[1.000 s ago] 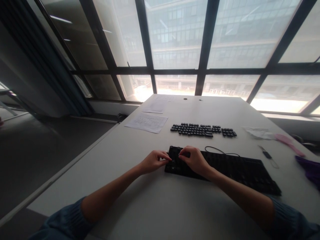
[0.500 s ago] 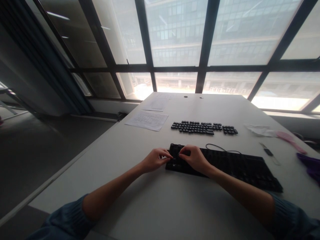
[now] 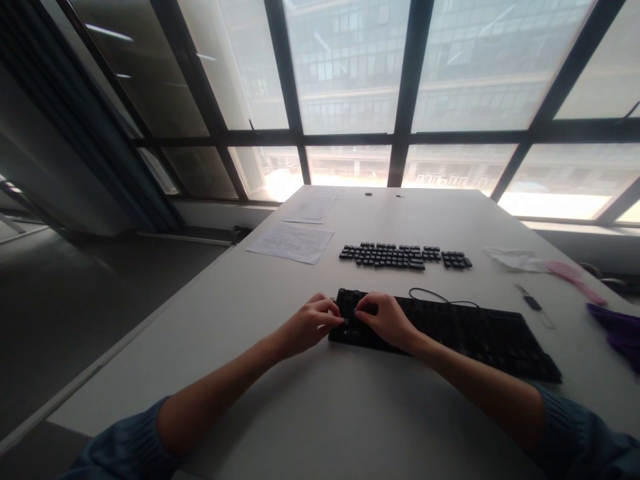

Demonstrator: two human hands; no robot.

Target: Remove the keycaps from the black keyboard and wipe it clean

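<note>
A black keyboard (image 3: 465, 333) lies slanted on the white table, its cable curling behind it. At its left end, my left hand (image 3: 313, 323) pinches thumb and fingers together over the keys' area; whatever is between them is too small to name. Just to the right, my right hand (image 3: 387, 320) is bent over the same end, fingertips closed on something too small to make out. Behind the keyboard, loose black keycaps (image 3: 385, 256) stand in rows, with a smaller group of keycaps (image 3: 457, 260) at their right.
Written paper sheets (image 3: 293, 243) lie at the back left of the table (image 3: 240, 413). To the right are a white cloth (image 3: 515, 259), a pink brush-like object (image 3: 575, 280), a small tool with a black handle (image 3: 533, 303) and a purple cloth (image 3: 617, 330).
The view has shifted slightly. My left hand has turned a little at the keyboard's left end, its fingertips slightly lower. My right hand stays nearly where it was.
</note>
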